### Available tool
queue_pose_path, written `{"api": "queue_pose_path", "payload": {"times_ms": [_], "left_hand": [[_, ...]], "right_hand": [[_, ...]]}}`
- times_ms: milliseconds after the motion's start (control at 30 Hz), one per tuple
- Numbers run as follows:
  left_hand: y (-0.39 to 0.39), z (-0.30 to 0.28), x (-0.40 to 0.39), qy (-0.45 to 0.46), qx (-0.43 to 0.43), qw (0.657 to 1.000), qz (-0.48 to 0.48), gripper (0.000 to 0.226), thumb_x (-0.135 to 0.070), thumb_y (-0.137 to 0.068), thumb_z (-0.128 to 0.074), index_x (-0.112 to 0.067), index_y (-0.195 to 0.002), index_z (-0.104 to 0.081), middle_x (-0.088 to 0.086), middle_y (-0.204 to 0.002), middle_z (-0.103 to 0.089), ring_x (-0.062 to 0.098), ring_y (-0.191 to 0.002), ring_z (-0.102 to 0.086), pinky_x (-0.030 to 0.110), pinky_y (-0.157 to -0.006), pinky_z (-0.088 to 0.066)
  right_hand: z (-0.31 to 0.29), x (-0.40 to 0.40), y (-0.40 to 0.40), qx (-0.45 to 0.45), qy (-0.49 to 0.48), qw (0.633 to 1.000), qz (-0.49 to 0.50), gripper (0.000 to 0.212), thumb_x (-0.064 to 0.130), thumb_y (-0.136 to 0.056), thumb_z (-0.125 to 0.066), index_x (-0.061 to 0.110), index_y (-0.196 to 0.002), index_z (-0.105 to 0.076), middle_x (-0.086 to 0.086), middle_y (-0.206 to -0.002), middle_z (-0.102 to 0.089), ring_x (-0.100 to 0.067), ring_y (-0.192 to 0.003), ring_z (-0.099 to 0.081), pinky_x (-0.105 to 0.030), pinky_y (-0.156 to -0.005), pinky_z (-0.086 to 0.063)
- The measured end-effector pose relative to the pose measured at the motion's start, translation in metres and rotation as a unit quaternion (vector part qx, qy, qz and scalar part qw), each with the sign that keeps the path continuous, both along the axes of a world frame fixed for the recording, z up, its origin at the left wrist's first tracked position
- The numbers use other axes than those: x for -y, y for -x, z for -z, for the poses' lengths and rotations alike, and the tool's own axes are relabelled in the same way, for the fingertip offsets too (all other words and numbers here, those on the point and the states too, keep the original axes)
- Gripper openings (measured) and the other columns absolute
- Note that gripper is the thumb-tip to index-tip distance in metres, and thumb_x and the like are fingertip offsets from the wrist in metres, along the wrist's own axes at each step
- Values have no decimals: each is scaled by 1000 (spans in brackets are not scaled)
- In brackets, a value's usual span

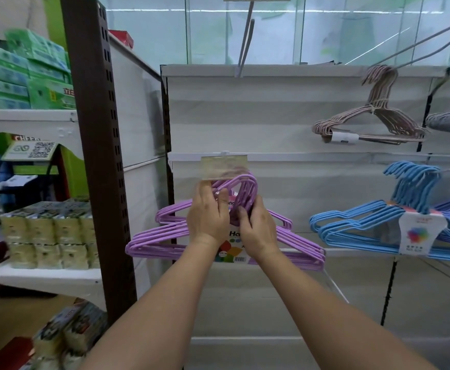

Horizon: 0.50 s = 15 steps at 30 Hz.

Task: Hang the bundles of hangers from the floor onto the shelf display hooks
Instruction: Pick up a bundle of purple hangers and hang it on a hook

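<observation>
Backing purple hangers, white shelving.

This is a shop aisle. At twelve o'clock a white display panel carries hooks with labelled bundles of hangers: pink at two o'clock, blue at three. At nine o'clock, a brown slotted upright borders shelves stacked with green boxes and wrapped packs.

The hands cover the purple hanger bundle's label; above them, the price tag reads blurred.
</observation>
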<state>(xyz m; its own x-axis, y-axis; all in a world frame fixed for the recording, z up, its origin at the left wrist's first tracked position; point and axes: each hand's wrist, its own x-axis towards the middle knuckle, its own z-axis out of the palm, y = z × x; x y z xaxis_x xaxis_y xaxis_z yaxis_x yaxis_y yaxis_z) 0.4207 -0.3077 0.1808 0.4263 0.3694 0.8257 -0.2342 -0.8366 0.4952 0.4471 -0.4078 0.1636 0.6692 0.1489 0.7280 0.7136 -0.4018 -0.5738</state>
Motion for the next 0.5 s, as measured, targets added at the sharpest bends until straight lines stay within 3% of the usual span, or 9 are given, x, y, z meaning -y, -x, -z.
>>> {"api": "queue_pose_path", "payload": {"times_ms": [200, 367, 500], "left_hand": [[-12, 1, -7, 38, -13, 999, 7, 38, -40, -99, -30, -8, -107, -49, 2, -98, -49, 19, -74, -52, 25, -54, -33], [-20, -13, -8, 61, 0, 998, 29, 40, -40, -99, -31, -10, -116, -50, 5, -105, -54, 16, -76, -51, 24, -52, -33], [-24, -13, -10, 67, 19, 996, 50, 68, -61, -87, -21, -11, -121, -51, 3, -110, -52, 15, -82, -50, 27, -60, -40]], "right_hand": [[-5, -4, -13, -8, 63, 998, 17, 11, 32, -99, -41, 23, -103, -45, 1, -95, -59, -19, -87, -56, -35, -73, -46], [-17, -9, -14, 5, 82, 996, 44, 8, 32, -101, -35, 25, -98, -37, 3, -91, -53, -17, -82, -48, -31, -70, -35], [-19, -11, -14, 14, 102, 993, 64, 23, 33, -102, -32, 16, -109, -45, -2, -97, -57, -22, -87, -51, -36, -77, -39]]}}
